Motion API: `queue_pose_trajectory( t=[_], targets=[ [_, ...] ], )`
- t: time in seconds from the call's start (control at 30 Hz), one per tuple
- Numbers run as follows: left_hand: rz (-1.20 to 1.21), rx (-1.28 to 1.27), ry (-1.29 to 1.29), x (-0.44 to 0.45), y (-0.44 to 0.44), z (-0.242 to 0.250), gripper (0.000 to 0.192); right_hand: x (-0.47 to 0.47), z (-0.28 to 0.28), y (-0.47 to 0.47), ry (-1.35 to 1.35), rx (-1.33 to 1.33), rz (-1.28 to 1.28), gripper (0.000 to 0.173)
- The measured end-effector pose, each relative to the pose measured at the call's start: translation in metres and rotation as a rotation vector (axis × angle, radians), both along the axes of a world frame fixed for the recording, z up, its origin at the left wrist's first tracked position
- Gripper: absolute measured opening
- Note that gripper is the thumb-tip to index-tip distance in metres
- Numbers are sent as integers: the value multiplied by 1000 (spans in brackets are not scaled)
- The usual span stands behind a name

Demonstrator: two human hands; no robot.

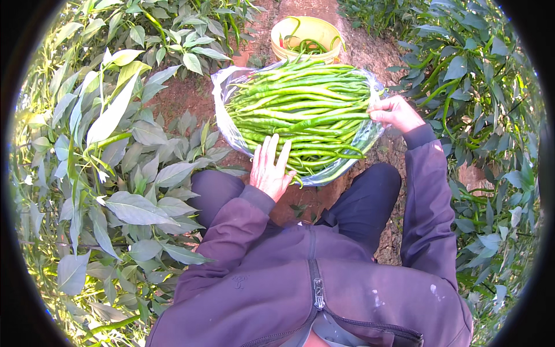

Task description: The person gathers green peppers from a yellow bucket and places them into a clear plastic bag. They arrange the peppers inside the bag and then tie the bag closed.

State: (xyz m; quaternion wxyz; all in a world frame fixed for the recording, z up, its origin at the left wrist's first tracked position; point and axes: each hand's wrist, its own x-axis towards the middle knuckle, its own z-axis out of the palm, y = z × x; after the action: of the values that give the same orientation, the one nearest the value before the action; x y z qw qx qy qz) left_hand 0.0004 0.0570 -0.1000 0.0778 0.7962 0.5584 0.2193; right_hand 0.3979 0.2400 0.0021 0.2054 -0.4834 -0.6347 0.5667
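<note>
Long green chili peppers lie in a thick layer, mostly side by side, filling a clear plastic bag whose mouth is spread wide. My left hand rests with its fingers apart on the near left edge of the peppers. At the right side of the bag, my right hand has thumb and fingers pinched together at the rim, by the end of a pepper. Whether it grips the plastic, the pepper or both is hard to tell.
Just beyond the bag stands a yellow bucket with a few green peppers and a bit of red inside. Leafy pepper plants crowd the left, and more plants bearing green peppers line the right. Reddish soil runs between the rows.
</note>
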Motion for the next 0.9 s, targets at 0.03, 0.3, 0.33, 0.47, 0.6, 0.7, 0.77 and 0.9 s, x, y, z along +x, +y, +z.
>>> queue_pose_trajectory(
  t=[0.03, 0.3, 0.33, 0.47, 0.6, 0.7, 0.77, 0.9],
  targets=[
    [2, 0, -9, 1, 1, 0, 93, 8, -5, 1, 25, -25, 30, 25],
    [21, -15, -41, 3, 0, 5, 91, 44, -31, 4, 188, -198, 81, 33],
    [25, -18, -46, 3, -1, 3, 89, 48, -30, 4, 224, -202, 74, 34],
    [35, -10, -56, 4, 0, 0, 87, 48, -28, 8, 220, -200, 41, 37],
    [41, -19, -44, 4, 0, 2, 85, 47, -16, 17, 155, -244, 125, 36],
    [66, -10, -72, 4, 1, 0, 81, 50, -8, 26, 167, -255, 181, 30],
    [94, 30, -109, 6, 1, 1, 79, 54, -9, 30, 255, -243, 161, 30],
    [135, 89, -134, 5, 2, -1, 93, 53, -16, 35, 303, -234, 98, 32]
  ],
)
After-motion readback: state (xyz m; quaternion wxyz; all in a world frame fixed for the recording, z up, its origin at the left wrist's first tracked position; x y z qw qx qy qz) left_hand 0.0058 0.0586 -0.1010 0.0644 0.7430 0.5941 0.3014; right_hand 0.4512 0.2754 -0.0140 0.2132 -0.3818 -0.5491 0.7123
